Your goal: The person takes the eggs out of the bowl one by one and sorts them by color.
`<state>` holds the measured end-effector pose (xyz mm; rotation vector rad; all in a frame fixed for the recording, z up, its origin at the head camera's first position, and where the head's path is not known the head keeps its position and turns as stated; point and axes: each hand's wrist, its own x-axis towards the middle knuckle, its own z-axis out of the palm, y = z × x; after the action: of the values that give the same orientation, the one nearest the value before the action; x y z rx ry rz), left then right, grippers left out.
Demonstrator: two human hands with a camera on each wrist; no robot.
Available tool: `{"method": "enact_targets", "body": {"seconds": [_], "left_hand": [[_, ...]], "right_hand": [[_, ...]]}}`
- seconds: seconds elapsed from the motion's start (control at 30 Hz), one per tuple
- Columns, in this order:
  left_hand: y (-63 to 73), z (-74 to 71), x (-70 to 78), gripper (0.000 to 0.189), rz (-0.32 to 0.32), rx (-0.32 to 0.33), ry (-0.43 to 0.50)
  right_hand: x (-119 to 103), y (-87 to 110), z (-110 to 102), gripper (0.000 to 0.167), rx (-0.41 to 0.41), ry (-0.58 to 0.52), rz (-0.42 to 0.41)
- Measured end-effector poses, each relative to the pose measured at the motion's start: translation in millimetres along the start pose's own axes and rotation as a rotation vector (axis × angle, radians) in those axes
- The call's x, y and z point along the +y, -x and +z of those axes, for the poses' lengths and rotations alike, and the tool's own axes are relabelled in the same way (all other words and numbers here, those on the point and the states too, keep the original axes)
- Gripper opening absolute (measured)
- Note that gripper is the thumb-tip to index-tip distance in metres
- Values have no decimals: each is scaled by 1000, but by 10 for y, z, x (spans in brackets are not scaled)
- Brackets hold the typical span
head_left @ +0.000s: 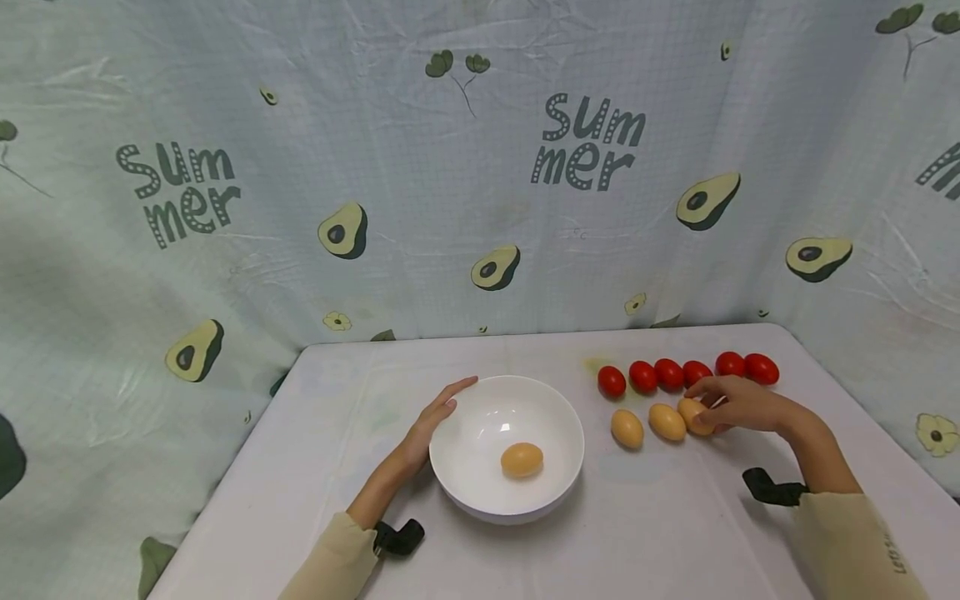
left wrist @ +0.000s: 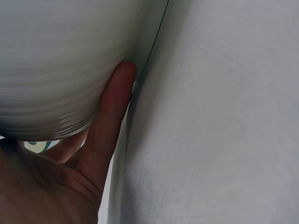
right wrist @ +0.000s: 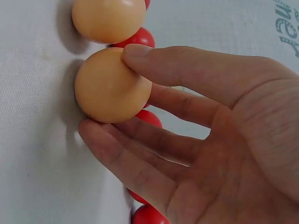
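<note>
A white bowl [head_left: 472,479] stands mid-table with one light-brown egg [head_left: 522,460] inside. My left hand [head_left: 431,425] rests against the bowl's left side, its fingers straight along the wall; the left wrist view shows a finger [left wrist: 110,112] on the curved outer surface. To the right, my right hand [head_left: 738,404] holds the rightmost egg [right wrist: 112,86] of three on the table. Its thumb lies on top of that egg, and the other fingers curve round its side and back. Beside it are the middle egg [head_left: 667,422] and the left egg [head_left: 627,429].
Behind the eggs runs a row of several small red oval pieces [head_left: 642,377], like cherry tomatoes; my right hand partly overlaps them. A white cloth covers the table [head_left: 360,392]. An avocado-print curtain [head_left: 405,167] hangs behind and at both sides.
</note>
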<state>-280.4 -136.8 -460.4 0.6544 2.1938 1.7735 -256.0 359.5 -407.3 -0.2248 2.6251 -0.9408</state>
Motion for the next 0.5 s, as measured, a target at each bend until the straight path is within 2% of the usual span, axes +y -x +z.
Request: {"method": "enact_targets", "body": {"seconds": [0.5], "left_hand": [[-9, -1, -14, 56, -4, 8, -13]], "right_hand": [[26, 21, -10, 57, -1, -4, 12]]}}
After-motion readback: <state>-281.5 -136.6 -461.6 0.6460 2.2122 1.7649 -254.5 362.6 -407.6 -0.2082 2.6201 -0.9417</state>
